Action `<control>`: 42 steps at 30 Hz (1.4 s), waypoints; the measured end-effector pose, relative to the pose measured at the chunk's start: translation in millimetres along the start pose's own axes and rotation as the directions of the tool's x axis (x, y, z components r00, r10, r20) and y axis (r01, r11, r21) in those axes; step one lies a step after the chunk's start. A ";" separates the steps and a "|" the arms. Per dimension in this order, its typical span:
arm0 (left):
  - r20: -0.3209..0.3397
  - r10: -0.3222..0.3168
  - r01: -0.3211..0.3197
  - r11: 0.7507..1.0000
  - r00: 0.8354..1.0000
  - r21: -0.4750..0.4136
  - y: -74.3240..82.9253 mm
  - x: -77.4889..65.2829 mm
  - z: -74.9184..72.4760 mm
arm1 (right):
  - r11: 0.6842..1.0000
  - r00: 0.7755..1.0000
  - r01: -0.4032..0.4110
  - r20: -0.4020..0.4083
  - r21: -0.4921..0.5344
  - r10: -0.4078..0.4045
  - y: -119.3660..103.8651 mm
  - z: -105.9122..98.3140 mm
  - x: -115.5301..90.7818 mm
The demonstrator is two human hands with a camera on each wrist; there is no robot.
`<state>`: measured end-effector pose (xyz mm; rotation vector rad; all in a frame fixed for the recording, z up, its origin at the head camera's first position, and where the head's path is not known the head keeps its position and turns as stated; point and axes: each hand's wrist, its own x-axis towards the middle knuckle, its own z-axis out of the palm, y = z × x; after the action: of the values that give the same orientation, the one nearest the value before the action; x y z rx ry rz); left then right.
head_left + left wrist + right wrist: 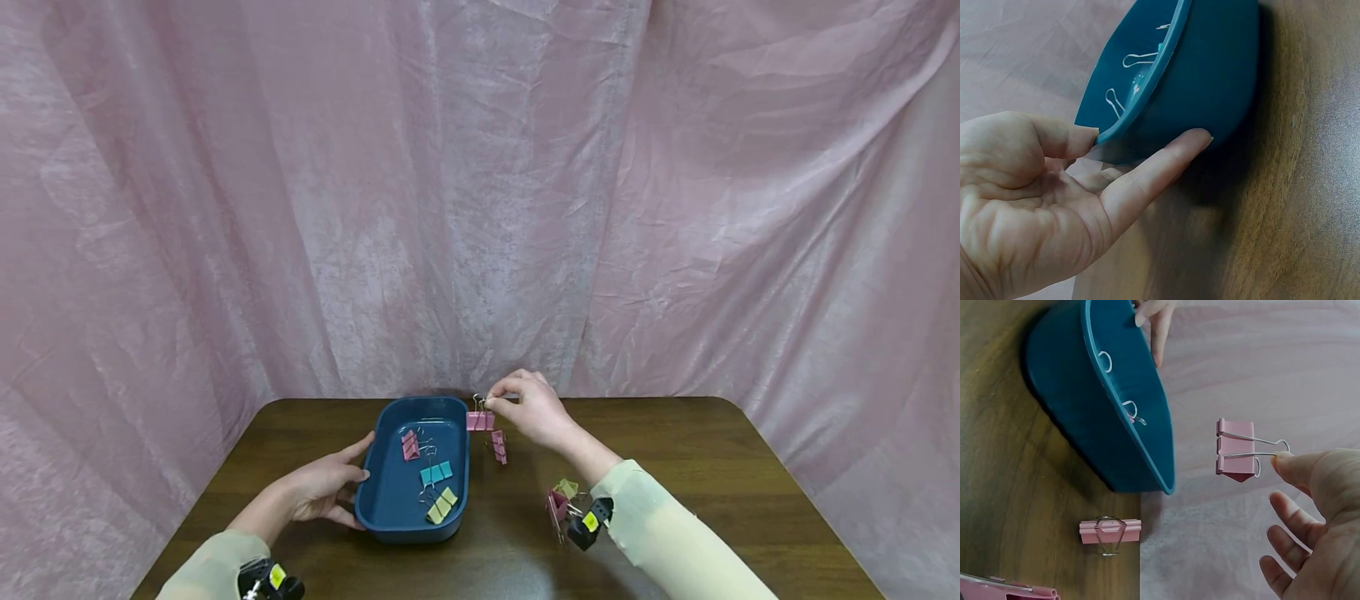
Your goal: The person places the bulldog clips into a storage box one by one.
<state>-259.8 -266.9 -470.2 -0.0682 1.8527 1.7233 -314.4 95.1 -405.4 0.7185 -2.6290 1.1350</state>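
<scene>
A pink binder clip (1236, 447) hangs by its wire handle from the thumb and fingertips of my right hand (531, 407), just beyond the right rim of a blue tray. My left hand (322, 486) holds the left side of that tray (412, 535), thumb at the rim and fingers against the outer wall. Inside the tray lie a pink binder clip (409, 445), a teal binder clip (436, 474) and a yellow binder clip (442, 506). Another pink binder clip (498, 447) rests on the table below my right hand.
Under my right forearm, a dark pink clip (557, 505) and a yellow clip (567, 488) lie together on the brown wooden table (675, 467), partly hidden by the wrist camera (588, 525). A pink curtain (450, 208) hangs behind the table's far edge.
</scene>
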 end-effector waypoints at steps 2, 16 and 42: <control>-0.002 -0.002 0.002 1.000 1.000 -0.003 0.1 0.2 0.3 | 1.000 1.000 -0.004 -0.003 -0.011 0.004 -0.4 2.1 1.9; -0.009 0.004 -0.004 1.000 1.000 0.012 -0.5 -0.7 0.2 | 0.997 1.000 -0.002 -0.020 -0.073 0.001 1.6 23.2 21.9; -0.028 -0.007 0.008 1.000 1.000 0.020 -1.0 1.3 -0.2 | 0.990 0.998 -0.066 0.007 -0.123 0.067 1.2 56.4 38.8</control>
<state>-260.5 -266.7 -471.7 -0.0917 1.8874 1.7062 -347.5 41.1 -431.3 0.6196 -2.7227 0.9776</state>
